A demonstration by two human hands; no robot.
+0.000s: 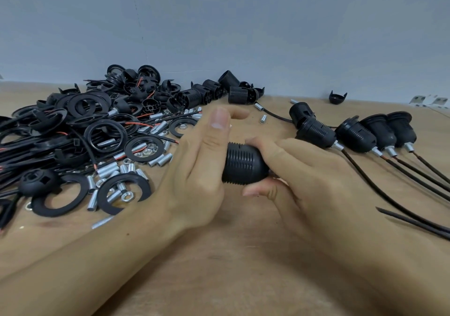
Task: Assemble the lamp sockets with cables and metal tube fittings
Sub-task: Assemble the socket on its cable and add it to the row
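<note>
Grey wall behind; tan wooden worktop (pixel 243 254) in front, carrying all stock.

Item 1, socket in hand: black ribbed lamp socket (pixel 246 164), held just above the worktop at centre, long axis lying roughly left to right. Left hand (pixel 202 167) grips its left end, fingers curled round the body, thumb raised and pointing away. Right hand (pixel 299 169) grips the right end, fingers wrapped over the top and thumb tucked beneath. Both grips are closed on the one socket, knuckles facing each other with only the ribbed middle showing between them. The right end of the socket is hidden under the right hand, so whether a cable or tube is already fitted there cannot be told. Pose suggests a twisting or screwing-together step, each hand set to turn about the shared long axis.

Item 2, finished sockets (pixel 355 135): a row to the right, near the right hand, each with a short metal tube (pixel 338 146) and black cable (pixel 389 193) trailing toward the near right edge.

Item 3, loose parts pile (pixel 85 133): left of the left hand, black rings, caps, red-and-black wires, nuts and loose metal tube fittings (pixel 107 169).

Item 4, bare socket bodies (pixel 219 91): far centre, by the wall.
</note>
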